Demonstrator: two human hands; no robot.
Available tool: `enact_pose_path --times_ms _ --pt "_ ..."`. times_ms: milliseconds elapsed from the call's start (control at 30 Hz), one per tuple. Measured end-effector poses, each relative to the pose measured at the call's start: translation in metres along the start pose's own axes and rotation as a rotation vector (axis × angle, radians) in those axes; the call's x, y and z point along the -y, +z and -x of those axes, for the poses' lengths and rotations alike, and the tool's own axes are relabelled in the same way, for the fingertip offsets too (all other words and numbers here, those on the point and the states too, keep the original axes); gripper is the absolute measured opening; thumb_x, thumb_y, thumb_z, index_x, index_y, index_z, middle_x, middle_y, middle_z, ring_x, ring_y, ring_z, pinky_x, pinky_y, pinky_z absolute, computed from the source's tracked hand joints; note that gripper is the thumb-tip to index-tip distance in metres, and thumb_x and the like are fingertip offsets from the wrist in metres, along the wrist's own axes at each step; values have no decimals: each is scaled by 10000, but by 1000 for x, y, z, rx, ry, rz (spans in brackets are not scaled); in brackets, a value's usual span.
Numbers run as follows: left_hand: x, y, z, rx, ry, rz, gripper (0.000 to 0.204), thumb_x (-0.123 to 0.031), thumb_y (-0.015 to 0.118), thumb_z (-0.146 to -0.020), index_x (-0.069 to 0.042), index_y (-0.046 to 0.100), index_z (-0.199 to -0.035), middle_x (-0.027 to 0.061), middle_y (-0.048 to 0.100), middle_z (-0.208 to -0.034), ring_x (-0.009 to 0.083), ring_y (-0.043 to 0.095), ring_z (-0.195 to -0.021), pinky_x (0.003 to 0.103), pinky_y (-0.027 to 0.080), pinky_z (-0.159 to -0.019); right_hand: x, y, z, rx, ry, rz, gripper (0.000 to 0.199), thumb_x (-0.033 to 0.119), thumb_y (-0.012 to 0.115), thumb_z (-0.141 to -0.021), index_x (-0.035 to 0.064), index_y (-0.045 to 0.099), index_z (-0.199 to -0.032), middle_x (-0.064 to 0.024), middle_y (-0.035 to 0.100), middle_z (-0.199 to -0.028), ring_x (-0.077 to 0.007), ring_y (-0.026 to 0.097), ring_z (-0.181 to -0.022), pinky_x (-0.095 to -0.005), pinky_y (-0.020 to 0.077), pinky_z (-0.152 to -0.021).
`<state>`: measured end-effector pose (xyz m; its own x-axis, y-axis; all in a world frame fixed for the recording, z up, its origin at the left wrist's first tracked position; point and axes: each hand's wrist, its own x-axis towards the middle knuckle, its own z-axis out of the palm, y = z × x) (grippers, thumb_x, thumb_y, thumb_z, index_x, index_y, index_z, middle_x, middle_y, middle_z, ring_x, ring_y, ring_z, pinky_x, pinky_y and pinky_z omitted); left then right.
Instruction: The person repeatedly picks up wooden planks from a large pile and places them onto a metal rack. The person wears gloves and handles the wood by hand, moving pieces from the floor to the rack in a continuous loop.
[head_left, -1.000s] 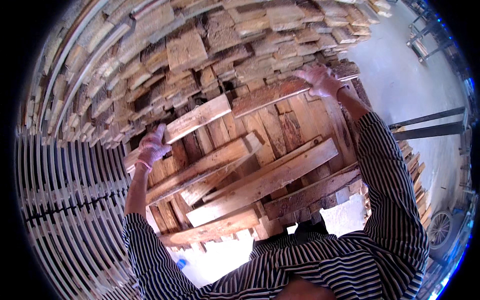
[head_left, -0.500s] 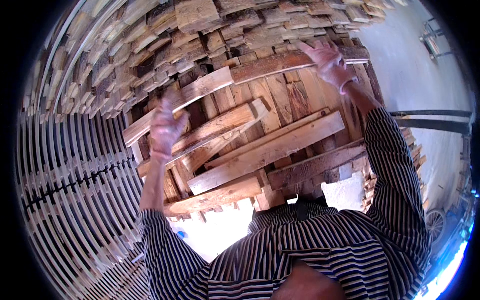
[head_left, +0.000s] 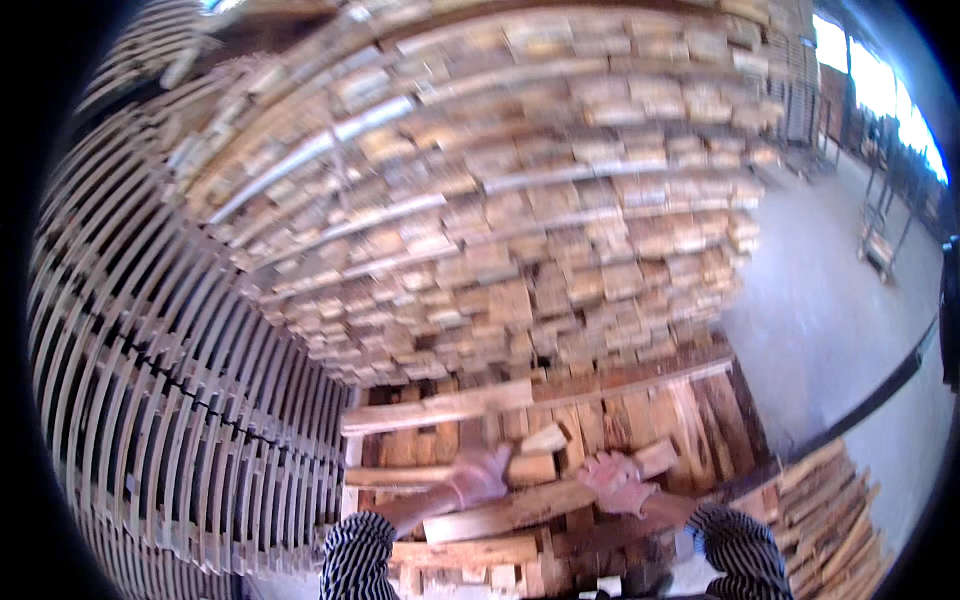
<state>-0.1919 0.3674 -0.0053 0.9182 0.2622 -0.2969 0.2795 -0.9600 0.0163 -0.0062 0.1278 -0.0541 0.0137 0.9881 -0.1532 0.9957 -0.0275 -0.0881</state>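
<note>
Head view: both hands (head_left: 478, 474) (head_left: 615, 482) on stacked boards (head_left: 520, 510), concrete floor (head_left: 830, 330).

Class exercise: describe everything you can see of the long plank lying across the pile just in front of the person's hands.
The plank is a long, narrow board of pale rough wood, redder toward its right end. It lies flat and crosswise, slightly tilted up to the right, on a low pile of shorter boards, at the foot of a tall stack of timber. Neither the left hand nor the right hand touches it; both are nearer, on other boards. The picture is blurred, so grain is unclear.
</note>
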Motion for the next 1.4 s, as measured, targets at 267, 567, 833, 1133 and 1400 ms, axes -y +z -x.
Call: enact_pose_path --times_ms 267,567,833,1133,1400 --pt "13 -11 53 193 -214 85 616 -224 687 -851 -45 496 -1408 147 672 -881 277 676 -755 398 608 -658 -35 -88 41 15 29 304 512 122 628 -877 156 596 -1386 -135 651 -1206 -269 640 -1143 -457 535 -926" --pt "78 -172 83 -572 -3 863 694 -165 903 -777 -53 561 -1370 52 693 -1138 175 658 -1050 327 598 -902 -102 -112 104 -599 238 -520 811 254 860 -756 53 502 -1456 -171 619 -1350 -310 567 -1308 -396 444 -1101" --pt "-30 -172 62 -734 147 1585 1041 -398 983 -662 -26 439 -1468 105 715 -1101 234 713 -1017 329 606 -959 25 -90 -29 -469 105 -1397 1024 257 903 -705 50 366 -1552 -167 624 -1321 -296 608 -1201 -393 482 -1089" --pt "-29 -85 7 -612 332 1494 697 -204 936 -778 0 554 -1325 123 747 -1128 225 746 -977 349 657 -826 36 -9 -101 -449 -19 -1501 1023 460 879 -753 58 359 -1538 -221 625 -1322 -327 615 -1228 -414 489 -1099" --pt "-21 -108 125 -239 -283 1790 608 -483 522 -1053 3 534 -1419 132 675 -1249 254 668 -1127 402 540 -1003 164 -107 -13 -168 24 -1350 690 532 856 -797 19 476 -1060 -140 700 -762 -218 706 -676 -384 560 -541"
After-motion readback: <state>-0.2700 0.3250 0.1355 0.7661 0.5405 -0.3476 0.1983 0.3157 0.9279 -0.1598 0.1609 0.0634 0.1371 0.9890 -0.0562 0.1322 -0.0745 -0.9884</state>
